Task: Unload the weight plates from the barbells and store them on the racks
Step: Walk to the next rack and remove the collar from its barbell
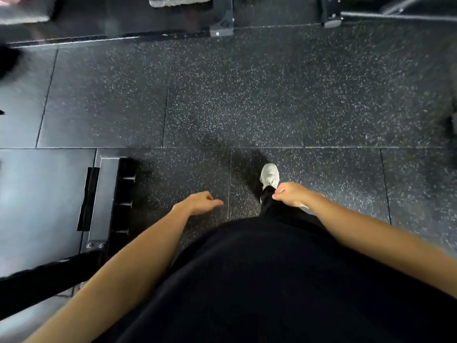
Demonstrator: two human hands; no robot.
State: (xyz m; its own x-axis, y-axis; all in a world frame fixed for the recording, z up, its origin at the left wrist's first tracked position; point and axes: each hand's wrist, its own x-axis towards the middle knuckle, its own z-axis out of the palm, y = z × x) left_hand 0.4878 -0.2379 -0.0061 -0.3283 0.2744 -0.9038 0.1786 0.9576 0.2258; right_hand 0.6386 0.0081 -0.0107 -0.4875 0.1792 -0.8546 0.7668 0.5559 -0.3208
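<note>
I look straight down at a speckled black rubber floor (247,95). My left hand (200,203) hangs in front of my body with its fingers loosely curled and holds nothing. My right hand (293,194) hangs over my right leg, also loosely curled and empty. No weight plate or barbell shows clearly; a blurred dark round shape (8,60) sits at the far left edge. A black steel rack base (106,201) with short pegs lies on the floor left of my left hand.
A smooth dark platform (42,199) lies at the lower left, with a black bar (44,288) slanting across its near corner. Machine frames and feet (221,23) line the far edge. My grey shoe (270,175) steps forward on the open floor tiles.
</note>
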